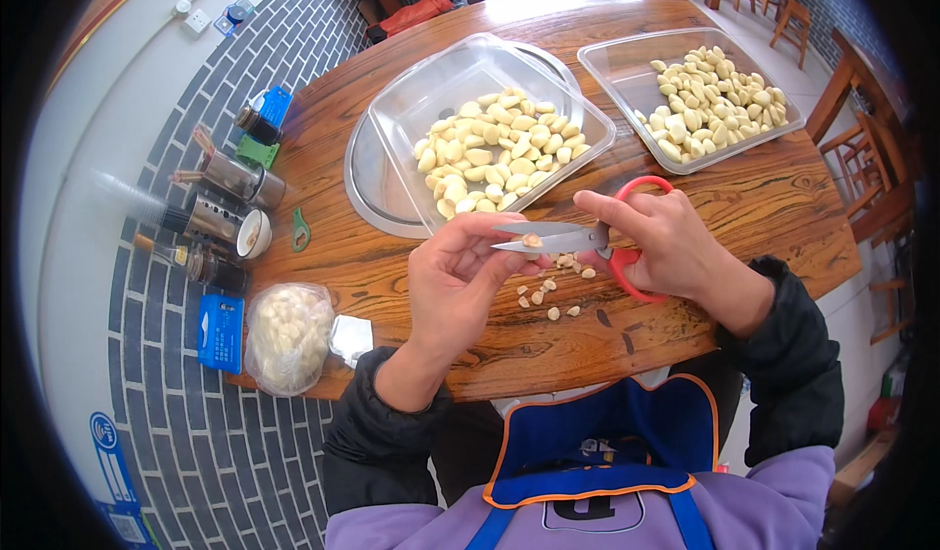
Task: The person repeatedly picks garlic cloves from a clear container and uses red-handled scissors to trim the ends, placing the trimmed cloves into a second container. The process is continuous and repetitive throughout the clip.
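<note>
My right hand (pixel 657 238) grips red-handled scissors (pixel 558 238), whose blades are parted around the brown root end of a garlic clove (pixel 532 241). That clove is held in the fingertips of my left hand (pixel 466 271), which mostly hide it. Beneath the hands, several cut-off root ends (pixel 537 298) lie scattered on the wooden table (pixel 440 352). Beyond my left hand, a clear plastic bin (pixel 433 94) of peeled garlic cloves (pixel 507 146) rests partly over a round metal tray (pixel 367 183). A second clear bin (pixel 617 65) holding more peeled cloves (pixel 705 102) stands at the right.
At the table's left lie a plastic bag of garlic (pixel 288 337), a white tissue (pixel 352 339), a blue packet (pixel 220 332) and a green bottle opener (pixel 300 230). A white cup (pixel 254 233), metal canisters (pixel 231 175) and jars stand along the brick wall. Wooden stools (pixel 792 27) are at the far right.
</note>
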Demonstrator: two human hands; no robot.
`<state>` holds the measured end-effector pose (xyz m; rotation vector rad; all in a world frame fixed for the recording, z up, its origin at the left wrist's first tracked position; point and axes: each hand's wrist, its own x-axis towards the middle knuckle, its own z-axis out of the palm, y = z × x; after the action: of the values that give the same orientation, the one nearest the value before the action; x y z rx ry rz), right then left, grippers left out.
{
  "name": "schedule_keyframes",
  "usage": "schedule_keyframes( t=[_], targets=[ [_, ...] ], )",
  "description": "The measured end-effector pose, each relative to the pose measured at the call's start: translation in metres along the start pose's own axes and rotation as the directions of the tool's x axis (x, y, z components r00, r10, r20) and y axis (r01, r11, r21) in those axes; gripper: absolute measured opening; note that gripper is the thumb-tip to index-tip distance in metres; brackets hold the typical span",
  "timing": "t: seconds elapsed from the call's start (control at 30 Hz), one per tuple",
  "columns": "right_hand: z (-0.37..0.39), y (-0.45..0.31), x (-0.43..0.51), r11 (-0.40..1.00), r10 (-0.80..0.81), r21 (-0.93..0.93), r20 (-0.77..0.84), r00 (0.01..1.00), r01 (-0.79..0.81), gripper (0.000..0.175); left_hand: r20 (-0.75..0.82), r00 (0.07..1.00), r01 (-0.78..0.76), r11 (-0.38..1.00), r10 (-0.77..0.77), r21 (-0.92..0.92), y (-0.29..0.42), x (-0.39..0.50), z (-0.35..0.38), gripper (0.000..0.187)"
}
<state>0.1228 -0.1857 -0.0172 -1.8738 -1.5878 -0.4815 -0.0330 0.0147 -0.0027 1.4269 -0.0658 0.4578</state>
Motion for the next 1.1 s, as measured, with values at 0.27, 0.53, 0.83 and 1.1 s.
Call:
schedule_keyframes(
  t=[0.27, 0.53, 0.83, 1.1],
  targets=[
    [-0.002, 0.014, 0.001, 1.000, -0.012, 0.014, 0.055, 0.998, 0.011, 0.051, 0.009, 1.000, 0.025, 0.999, -0.025, 0.039, -0.003, 0.004, 0.000, 0.024],
    [-0.003, 0.018, 0.003, 0.999, 0.000, 0.047, 0.092, 0.996, -0.005, 0.048, 0.017, 0.999, 0.051, 0.997, -0.052, 0.049, -0.004, 0.006, -0.002, 0.022],
    [-0.002, 0.018, 0.004, 0.999, -0.012, 0.039, 0.066, 0.998, 0.009, 0.051, 0.020, 0.998, 0.053, 0.998, -0.054, 0.038, -0.005, 0.006, -0.003, 0.020],
    [-0.009, 0.018, 0.006, 1.000, -0.018, 0.024, 0.090, 0.996, 0.016, 0.044, 0.041, 0.998, 0.039, 0.998, -0.041, 0.039, -0.009, 0.008, -0.005, 0.020]
  ],
)
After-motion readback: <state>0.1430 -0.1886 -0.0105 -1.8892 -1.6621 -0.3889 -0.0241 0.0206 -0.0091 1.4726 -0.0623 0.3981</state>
